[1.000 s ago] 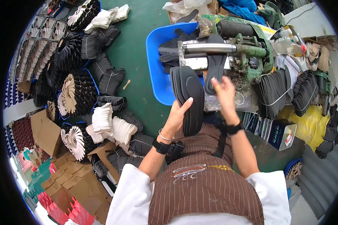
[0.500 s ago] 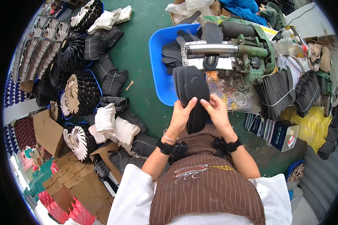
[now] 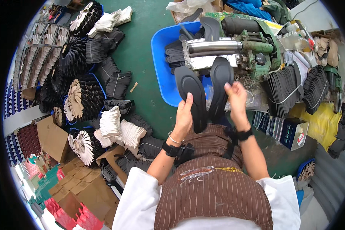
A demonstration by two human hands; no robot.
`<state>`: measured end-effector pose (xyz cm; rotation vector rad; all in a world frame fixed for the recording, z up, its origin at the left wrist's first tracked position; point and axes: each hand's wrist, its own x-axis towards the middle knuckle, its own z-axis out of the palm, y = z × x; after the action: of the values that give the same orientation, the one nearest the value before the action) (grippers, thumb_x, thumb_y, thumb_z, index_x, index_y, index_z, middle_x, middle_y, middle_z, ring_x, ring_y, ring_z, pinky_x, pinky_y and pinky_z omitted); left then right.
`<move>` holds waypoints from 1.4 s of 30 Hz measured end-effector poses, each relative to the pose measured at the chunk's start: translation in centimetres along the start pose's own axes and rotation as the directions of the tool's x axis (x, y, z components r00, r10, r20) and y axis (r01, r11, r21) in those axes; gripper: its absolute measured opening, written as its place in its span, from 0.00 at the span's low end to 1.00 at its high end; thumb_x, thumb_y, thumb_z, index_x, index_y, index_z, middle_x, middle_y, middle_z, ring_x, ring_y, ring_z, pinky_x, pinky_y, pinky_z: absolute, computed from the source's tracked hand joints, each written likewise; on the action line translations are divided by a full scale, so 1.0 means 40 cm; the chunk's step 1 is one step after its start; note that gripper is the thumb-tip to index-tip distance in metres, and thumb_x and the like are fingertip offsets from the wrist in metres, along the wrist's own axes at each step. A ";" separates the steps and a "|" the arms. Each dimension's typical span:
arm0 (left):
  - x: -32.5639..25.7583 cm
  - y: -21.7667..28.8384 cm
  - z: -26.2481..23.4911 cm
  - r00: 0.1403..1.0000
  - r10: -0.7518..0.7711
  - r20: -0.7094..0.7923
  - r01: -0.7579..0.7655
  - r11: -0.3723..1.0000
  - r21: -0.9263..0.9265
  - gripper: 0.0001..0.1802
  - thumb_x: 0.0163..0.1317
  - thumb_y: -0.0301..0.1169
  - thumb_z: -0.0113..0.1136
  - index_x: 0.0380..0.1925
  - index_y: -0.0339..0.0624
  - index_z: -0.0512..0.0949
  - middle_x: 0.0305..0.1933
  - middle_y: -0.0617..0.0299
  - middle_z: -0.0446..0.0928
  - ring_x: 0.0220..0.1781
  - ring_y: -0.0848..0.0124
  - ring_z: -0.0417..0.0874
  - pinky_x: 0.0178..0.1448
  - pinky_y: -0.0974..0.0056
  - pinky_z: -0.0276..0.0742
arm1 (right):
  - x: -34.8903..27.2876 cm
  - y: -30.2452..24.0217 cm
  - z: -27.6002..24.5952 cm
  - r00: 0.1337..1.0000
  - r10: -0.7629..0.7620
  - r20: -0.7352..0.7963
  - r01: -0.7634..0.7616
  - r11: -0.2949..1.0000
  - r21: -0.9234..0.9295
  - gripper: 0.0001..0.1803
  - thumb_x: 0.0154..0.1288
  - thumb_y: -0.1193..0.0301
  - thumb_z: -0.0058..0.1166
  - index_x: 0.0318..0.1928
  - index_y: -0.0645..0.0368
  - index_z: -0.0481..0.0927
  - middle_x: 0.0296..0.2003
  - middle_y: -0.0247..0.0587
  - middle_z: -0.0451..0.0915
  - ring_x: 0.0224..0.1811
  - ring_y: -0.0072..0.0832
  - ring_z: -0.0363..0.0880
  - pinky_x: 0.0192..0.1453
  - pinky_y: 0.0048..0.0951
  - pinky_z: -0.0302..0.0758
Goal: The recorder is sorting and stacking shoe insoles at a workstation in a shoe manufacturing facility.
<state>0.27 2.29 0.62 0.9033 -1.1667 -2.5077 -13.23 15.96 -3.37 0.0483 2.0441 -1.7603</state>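
Observation:
My left hand (image 3: 183, 122) is closed on a black shoe insole (image 3: 188, 86), its thumb lying on the upper face; whether more are stacked beneath cannot be told. A second black insole (image 3: 220, 74) is pinched along its right edge by my right hand (image 3: 237, 101). The two insoles fan apart at their wide ends and come close at the narrow ends, above my lap. Just beyond them stands a green machine with a shiny metal roller (image 3: 214, 46). Another dark insole (image 3: 211, 28) rests upright behind that roller.
A blue bin (image 3: 157, 73) holding dark insoles sits left of the machine. Tied bundles of dark insoles (image 3: 281, 90) lie to its right, above a dark blue box (image 3: 289, 132). On the left floor are black and white insole bundles (image 3: 117, 84) and cardboard boxes (image 3: 51, 138).
The insoles, earlier held together, are now spread apart, one in each hand. My right hand has moved right and up. The insole behind the roller has shifted slightly left and up.

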 end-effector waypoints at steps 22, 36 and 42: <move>0.014 -0.009 0.006 0.997 -0.053 0.054 0.028 0.918 0.395 0.34 0.72 0.51 0.43 0.71 0.45 0.54 0.68 0.47 0.61 0.67 0.57 0.68 0.66 0.56 0.67 | 0.012 0.067 0.000 0.904 0.070 0.423 0.000 0.987 -0.162 0.14 0.62 0.64 0.58 0.31 0.64 0.83 0.24 0.42 0.84 0.25 0.23 0.83 0.32 0.27 0.78; 0.094 -0.200 0.208 0.947 -0.264 0.183 0.031 0.642 0.766 0.22 0.67 0.30 0.54 0.61 0.38 0.69 0.57 0.55 0.75 0.55 0.70 0.76 0.59 0.65 0.71 | 0.122 0.005 -0.776 0.929 -0.329 -0.169 0.063 0.591 -0.804 0.41 0.48 0.61 0.69 0.60 0.67 0.68 0.54 0.58 0.72 0.57 0.47 0.73 0.60 0.39 0.70; 0.143 -0.429 0.511 0.914 -0.304 0.270 -0.043 0.587 0.808 0.29 0.64 0.26 0.55 0.66 0.42 0.63 0.60 0.50 0.73 0.59 0.61 0.76 0.58 0.61 0.74 | 0.250 0.101 -0.729 0.902 -0.416 0.118 0.191 0.139 -0.972 0.61 0.37 0.60 0.74 0.70 0.62 0.50 0.53 0.57 0.69 0.54 0.49 0.70 0.58 0.44 0.69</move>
<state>-16.09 23.50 -4.73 0.6549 -2.5954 -2.2573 -29.84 41.85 -7.91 -0.6887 3.0998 -0.1860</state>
